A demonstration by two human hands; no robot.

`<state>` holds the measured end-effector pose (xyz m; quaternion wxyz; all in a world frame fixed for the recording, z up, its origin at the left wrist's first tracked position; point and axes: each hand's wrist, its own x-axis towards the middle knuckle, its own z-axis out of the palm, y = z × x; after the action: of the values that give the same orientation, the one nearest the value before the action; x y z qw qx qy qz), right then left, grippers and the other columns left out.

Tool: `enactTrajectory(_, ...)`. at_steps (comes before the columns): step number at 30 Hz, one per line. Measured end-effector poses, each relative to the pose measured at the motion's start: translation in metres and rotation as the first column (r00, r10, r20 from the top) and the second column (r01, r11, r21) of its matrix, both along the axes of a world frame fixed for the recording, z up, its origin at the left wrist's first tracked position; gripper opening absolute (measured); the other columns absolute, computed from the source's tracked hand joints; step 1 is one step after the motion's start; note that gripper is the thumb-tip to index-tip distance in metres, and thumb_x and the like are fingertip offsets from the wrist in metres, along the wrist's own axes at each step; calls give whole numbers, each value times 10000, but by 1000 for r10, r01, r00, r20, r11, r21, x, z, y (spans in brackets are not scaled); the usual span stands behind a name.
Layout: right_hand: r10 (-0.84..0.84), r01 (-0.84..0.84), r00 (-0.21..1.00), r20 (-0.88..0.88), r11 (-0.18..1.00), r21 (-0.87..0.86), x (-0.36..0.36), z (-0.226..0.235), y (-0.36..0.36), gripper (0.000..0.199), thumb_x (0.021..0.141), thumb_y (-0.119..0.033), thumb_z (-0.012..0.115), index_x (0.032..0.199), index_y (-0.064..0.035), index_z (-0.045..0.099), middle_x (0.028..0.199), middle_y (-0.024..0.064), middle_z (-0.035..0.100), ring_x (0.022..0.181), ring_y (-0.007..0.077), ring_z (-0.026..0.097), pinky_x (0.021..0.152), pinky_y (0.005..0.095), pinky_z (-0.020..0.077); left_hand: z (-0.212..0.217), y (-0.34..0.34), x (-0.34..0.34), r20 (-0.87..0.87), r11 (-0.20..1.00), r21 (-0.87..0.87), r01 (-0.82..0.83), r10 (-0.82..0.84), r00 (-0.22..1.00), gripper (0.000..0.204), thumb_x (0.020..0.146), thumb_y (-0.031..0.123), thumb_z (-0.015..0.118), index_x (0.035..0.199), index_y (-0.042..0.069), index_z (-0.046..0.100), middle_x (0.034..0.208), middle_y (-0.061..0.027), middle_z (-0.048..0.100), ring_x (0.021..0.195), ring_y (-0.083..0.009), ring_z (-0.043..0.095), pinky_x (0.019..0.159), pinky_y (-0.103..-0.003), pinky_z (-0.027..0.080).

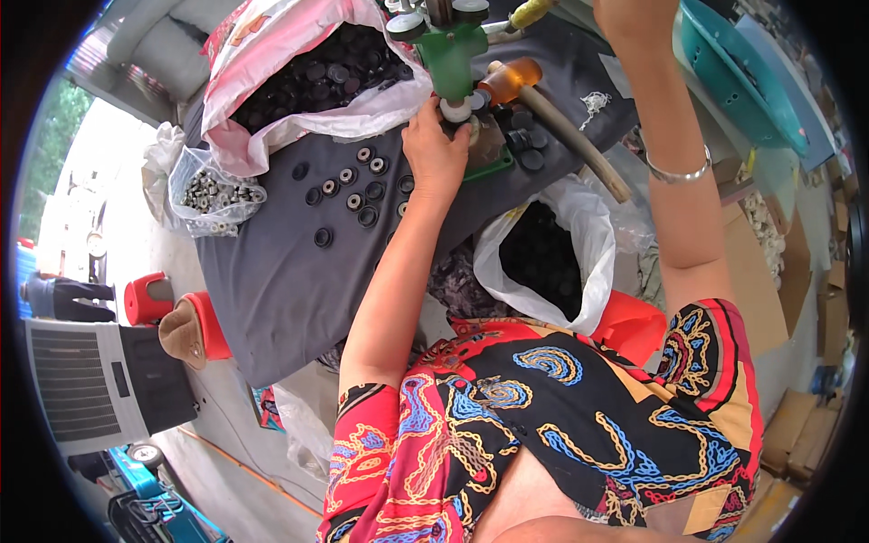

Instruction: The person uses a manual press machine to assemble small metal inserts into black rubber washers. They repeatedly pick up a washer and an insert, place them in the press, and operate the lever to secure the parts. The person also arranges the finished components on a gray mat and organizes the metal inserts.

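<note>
Green press [450, 56] on the grey cloth-covered table [272, 281] | left hand [434, 149] at its base, fingers [425, 113] curled, tips pinching a small white ring [455, 110] under the press head | right hand [634, 18] raised at the top edge, fingers cut off, can't tell | black wheels [348, 190] loose beside the left hand

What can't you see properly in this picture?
Head view:
- Right hand: cut off by the top edge, so its grip is unknown.
- Left hand fingertips: hidden behind the green press.
- Small round parts on the grey cloth: too small for detail.
</note>
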<state>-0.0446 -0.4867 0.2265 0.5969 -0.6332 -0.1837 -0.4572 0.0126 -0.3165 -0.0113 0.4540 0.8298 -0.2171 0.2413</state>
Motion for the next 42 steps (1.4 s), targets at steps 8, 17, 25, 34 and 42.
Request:
enactTrajectory(8, 67, -51, 991, 115, 989, -138, -61, -74, -18, 150, 935, -60, 447, 943, 5, 582, 711, 97, 584, 604, 187, 567, 656, 337, 484, 1, -4, -6, -74, 996, -78, 41, -46, 996, 574, 704, 91, 781, 1223, -8, 556, 1091, -185, 688, 1014, -309, 664, 890, -391, 492)
enactTrajectory(17, 47, 28, 952, 302, 970, -241, -76, -167, -2, 148, 912, 55, 394, 931, 41, 540, 738, 117, 564, 645, 191, 544, 783, 456, 530, 8, 52, -37, 66, 998, -20, 59, -58, 996, 411, 730, 38, 741, 1128, 18, 640, 1030, -148, 697, 952, -285, 671, 859, -371, 520)
enactTrajectory(25, 23, -4, 995, 95, 981, -196, -64, -82, -3, 190, 975, -26, 413, 996, 52, 585, 699, 89, 551, 647, 168, 552, 731, 339, 516, -2, 202, -33, 65, 956, 168, -243, 235, 970, 194, 756, 35, 680, 944, 56, 722, 979, -114, 710, 937, -305, 655, 856, -395, 512)
enactTrajectory(34, -26, 25, 1000, -17, 996, -81, -20, -4, -5, 220, 941, -125, 426, 841, -11, 586, 551, 52, 515, 434, 125, 496, 447, 241, 423, 15, 233, -48, -21, 812, 583, 17, -6, 1000, 339, 735, 60, 706, 1074, 64, 717, 1006, -131, 683, 831, -289, 658, 755, -375, 526)
enactTrajectory(42, -85, 90, 995, 54, 991, -103, -19, -3, -1, 217, 939, -125, 431, 874, -6, 600, 560, 50, 515, 437, 128, 499, 434, 240, 409, 18, 222, -46, -189, 885, 464, 41, 54, 981, 322, 735, 59, 688, 1056, 45, 715, 975, -155, 664, 871, -308, 654, 781, -400, 528)
